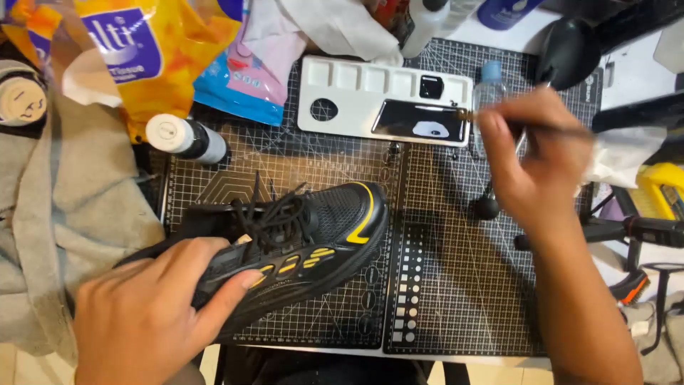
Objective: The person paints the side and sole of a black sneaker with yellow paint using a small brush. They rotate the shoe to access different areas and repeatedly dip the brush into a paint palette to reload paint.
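Orange packet [160, 53] top left, blue-pink packet [242, 82] beside

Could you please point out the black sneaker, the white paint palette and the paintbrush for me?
black sneaker [335, 214]: head view, on the toe mesh.
white paint palette [342, 85]: head view, on its left wells.
paintbrush [563, 129]: head view, on the handle.

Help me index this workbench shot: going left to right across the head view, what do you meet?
Grey cloth → left hand → black-and-yellow shoe → white paint palette → right hand holding a brush → yellow tool.
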